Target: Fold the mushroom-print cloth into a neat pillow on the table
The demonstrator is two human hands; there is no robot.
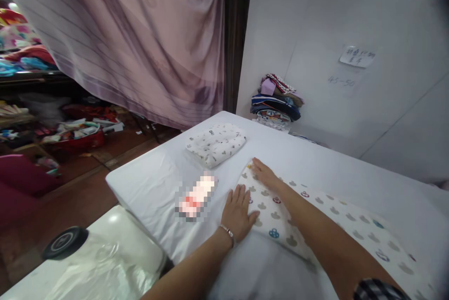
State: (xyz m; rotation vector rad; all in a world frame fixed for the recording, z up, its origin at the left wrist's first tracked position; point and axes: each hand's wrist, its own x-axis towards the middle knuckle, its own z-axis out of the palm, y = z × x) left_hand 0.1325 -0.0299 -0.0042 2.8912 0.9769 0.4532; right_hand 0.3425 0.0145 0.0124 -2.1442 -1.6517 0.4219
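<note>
On the table (pixel 315 162) lies the cloth (pixel 270 213). Your left hand (pixel 239 215) rests on its left edge, fingers slightly spread; your right hand (pixel 265 175) rests at its far-left corner, fingers straight, close together. Farther left lies the pillow (pixel 216 145).

At centre right of the frame, the cloth (pixel 271 216) is white with greyish-beige animal-head motifs, broken by odd ones in red and blue. The pillow-shaped piece (pixel 217 143) near the centre is white with scattered grey and dark prints, and the counter (pixel 298 157) is plain white. The curtain (pixel 154 33) at upper left is dusty pink shading to mauve, with dark stripes. A black-and-white checked sleeve (pixel 377 289) shows at lower right; at lower left, a cream machine (pixel 122 230) has a black wheel (pixel 65 242).
</note>
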